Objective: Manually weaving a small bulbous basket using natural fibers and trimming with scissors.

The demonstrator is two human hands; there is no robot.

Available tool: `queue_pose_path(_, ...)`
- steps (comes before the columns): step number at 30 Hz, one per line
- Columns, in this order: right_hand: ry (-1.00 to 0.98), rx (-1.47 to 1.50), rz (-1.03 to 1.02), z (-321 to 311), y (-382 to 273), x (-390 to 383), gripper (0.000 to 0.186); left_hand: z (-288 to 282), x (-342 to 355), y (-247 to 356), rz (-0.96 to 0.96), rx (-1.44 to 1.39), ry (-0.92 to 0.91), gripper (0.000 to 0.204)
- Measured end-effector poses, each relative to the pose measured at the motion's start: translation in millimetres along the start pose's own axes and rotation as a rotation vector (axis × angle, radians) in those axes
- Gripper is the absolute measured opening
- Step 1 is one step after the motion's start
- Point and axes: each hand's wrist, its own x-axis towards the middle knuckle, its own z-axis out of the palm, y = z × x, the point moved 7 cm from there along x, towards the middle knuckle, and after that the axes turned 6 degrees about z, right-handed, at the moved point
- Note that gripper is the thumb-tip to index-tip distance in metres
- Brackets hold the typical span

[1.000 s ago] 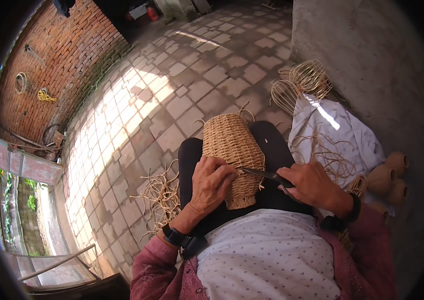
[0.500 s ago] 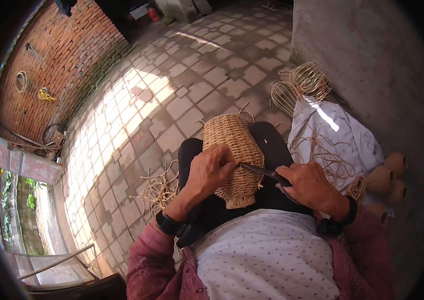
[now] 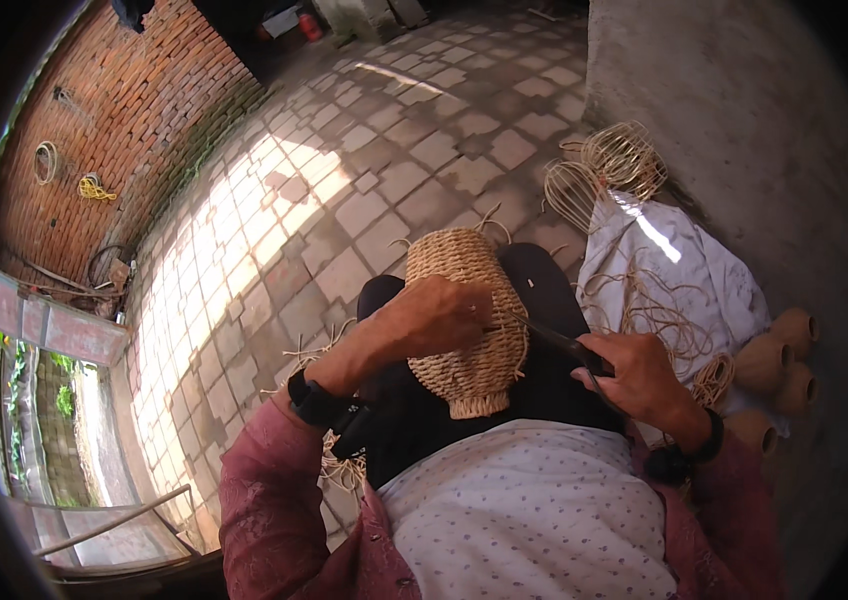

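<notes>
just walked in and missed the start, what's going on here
A seated person has a woven basket on their lap. The right hand grips a dark bladed tool, its tip pointing toward the basket. The left hand is curled over the basket; whether it pinches a strand is too blurred to tell. To the person's right, loose cords lie on a white cloth, with rounded tan pots beside it.
</notes>
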Motion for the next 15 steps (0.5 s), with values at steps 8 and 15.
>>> queue_pose_path(8,0.027,0.052,-0.068,14.4,5.9,-1.4,0.038,2.2,-61.8,-7.9,-0.100,-0.370,0.425,0.018)
queue_pose_path(15,-0.008,-0.108,-0.180,22.8,-13.0,8.9,0.037,20.7,-73.8,0.6,-0.160,-0.346,0.602,0.026)
